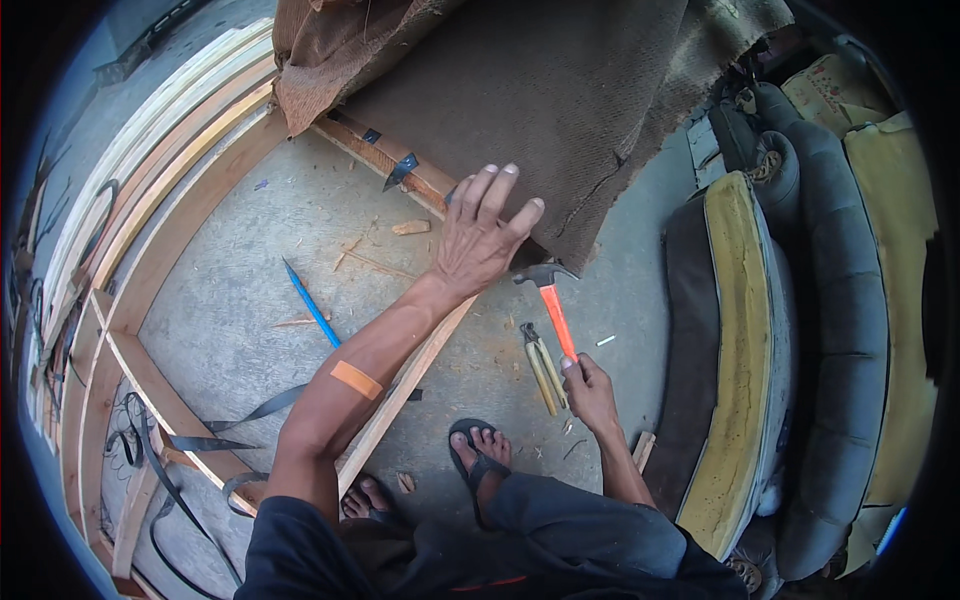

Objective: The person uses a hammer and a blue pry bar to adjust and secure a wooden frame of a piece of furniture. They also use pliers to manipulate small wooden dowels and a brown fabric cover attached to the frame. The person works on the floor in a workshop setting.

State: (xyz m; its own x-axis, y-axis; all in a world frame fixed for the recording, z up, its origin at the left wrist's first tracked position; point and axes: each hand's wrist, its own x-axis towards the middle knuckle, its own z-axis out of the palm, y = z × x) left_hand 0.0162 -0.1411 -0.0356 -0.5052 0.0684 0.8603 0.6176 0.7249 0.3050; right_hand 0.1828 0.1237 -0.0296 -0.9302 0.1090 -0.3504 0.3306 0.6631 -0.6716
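My left hand (483, 233) lies flat with fingers spread on the edge of a brown fabric sheet (540, 110) that covers a wooden frame (385, 155). My right hand (588, 388) grips the orange handle of a hammer (548, 295); its steel head sits close to the fabric's lower edge, just right of my left hand. A pair of pincers with yellowish handles (543, 368) lies on the concrete floor beside my right hand. An orange plaster sticks on my left forearm.
A blue pencil-like tool (311, 305) and wood chips lie on the floor. Wooden frame rails (150, 200) with black straps (175, 445) run along the left. Foam and upholstered sofa parts (740, 340) stand on the right. My sandalled feet (480, 455) are below.
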